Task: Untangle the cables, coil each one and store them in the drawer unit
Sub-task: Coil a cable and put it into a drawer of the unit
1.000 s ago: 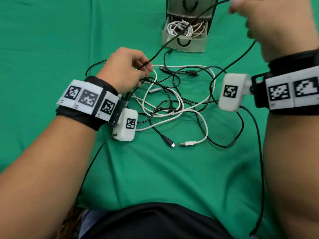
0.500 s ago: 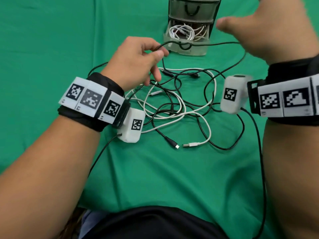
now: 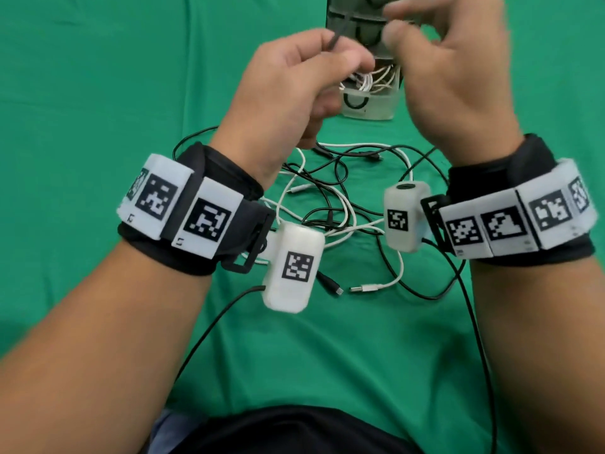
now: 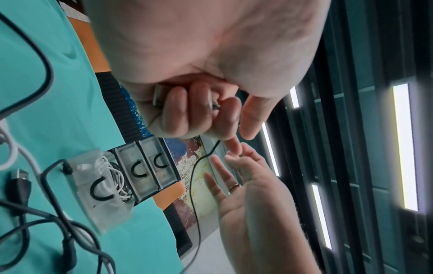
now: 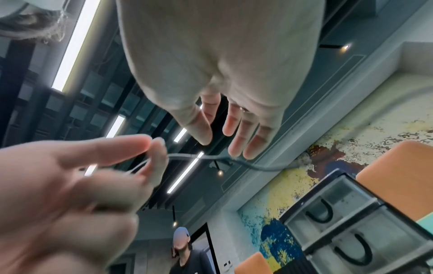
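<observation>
My left hand (image 3: 340, 60) is raised in front of the drawer unit (image 3: 366, 106) and grips a thin black cable (image 3: 337, 37). In the left wrist view its fingers (image 4: 178, 111) curl round the cable's plug, and the black cable (image 4: 193, 176) hangs down from them. My right hand (image 3: 402, 27) hovers just right of it with straight, spread fingers (image 5: 236, 129) and holds nothing. The cable (image 5: 257, 167) passes under those fingertips. Below the hands, a tangle of black and white cables (image 3: 327, 198) lies on the green cloth. A coiled white cable (image 3: 370, 81) sits in the open bottom drawer.
The drawer unit (image 4: 138, 170) stands at the far edge of the green cloth (image 3: 98, 93), its two upper drawers shut. Loose plugs (image 3: 363, 288) lie near me. Thin black leads (image 3: 209, 332) run from the wrist cameras toward my body. A person (image 5: 187, 259) stands in the background.
My left hand has lifted off the tangle with the black cable, up in front of the drawer unit. My right hand has moved left, close to it, with its fingers opened.
</observation>
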`<act>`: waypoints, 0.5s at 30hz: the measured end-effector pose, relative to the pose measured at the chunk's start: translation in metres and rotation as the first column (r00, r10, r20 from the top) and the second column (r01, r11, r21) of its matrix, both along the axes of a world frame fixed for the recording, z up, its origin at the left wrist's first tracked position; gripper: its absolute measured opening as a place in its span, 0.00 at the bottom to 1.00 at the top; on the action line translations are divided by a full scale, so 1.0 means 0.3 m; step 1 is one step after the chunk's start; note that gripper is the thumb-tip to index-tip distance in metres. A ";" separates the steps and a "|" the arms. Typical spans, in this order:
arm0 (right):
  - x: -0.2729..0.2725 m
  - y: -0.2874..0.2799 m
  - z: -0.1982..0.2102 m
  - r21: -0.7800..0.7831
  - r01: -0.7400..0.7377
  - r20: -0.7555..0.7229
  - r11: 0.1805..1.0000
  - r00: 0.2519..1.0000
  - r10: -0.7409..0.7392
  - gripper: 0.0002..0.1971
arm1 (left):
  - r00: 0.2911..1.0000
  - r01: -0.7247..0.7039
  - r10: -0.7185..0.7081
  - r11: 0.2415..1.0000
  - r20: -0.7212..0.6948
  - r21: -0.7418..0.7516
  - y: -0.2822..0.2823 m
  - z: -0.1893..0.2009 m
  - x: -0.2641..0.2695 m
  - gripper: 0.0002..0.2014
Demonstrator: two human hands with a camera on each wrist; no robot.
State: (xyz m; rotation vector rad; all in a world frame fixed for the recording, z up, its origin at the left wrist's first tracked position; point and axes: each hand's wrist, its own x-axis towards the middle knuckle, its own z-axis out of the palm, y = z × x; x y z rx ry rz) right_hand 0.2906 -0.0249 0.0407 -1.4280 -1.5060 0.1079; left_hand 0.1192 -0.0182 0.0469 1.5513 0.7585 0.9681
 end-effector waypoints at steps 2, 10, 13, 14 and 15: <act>0.016 -0.002 0.014 0.050 0.009 -0.035 0.999 0.999 -0.007 0.13 | 0.999 0.016 -0.018 0.999 -0.030 -0.039 -0.012 -0.008 0.001 0.15; -0.012 -0.026 0.019 -0.154 -0.420 0.048 0.894 0.901 0.432 0.14 | 0.989 0.146 -0.138 0.971 0.054 -0.191 -0.038 -0.040 0.026 0.20; -0.002 -0.021 0.013 -0.190 -0.420 0.048 0.887 0.899 0.436 0.21 | 0.993 0.119 -0.117 0.976 0.022 -0.182 -0.044 -0.025 0.010 0.19; -0.002 -0.021 0.013 -0.175 -0.422 0.044 0.889 0.899 0.436 0.19 | 0.992 0.129 -0.127 0.975 0.023 -0.181 -0.051 -0.023 0.009 0.19; -0.003 -0.021 0.016 -0.150 -0.423 0.031 0.893 0.901 0.432 0.16 | 0.988 0.152 -0.149 0.972 0.034 -0.182 -0.060 -0.020 0.011 0.18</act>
